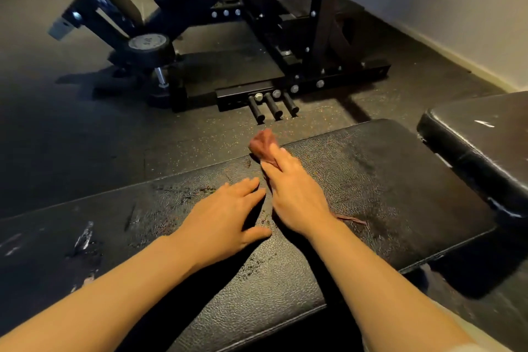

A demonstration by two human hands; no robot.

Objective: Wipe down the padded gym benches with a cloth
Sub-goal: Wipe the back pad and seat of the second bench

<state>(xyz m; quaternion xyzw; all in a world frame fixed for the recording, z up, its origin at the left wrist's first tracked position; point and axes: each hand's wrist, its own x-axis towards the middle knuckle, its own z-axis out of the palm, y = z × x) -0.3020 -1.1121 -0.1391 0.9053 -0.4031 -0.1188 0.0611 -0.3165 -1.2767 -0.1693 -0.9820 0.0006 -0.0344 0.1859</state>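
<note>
A black padded bench runs across the lower half of the view, its surface scuffed and dotted with small crumbs. My right hand lies on a reddish-brown cloth on the pad near the far edge; the cloth bunches out past my fingertips and a thin strip shows by my wrist. The fingers look extended over the cloth. My left hand rests flat on the pad just left of the right hand, fingers straight, holding nothing. A second black pad stands at the right.
A black weight machine frame with three short pegs stands on the dark rubber floor beyond the bench. A weight plate sits on its left side. A pale wall closes the right rear.
</note>
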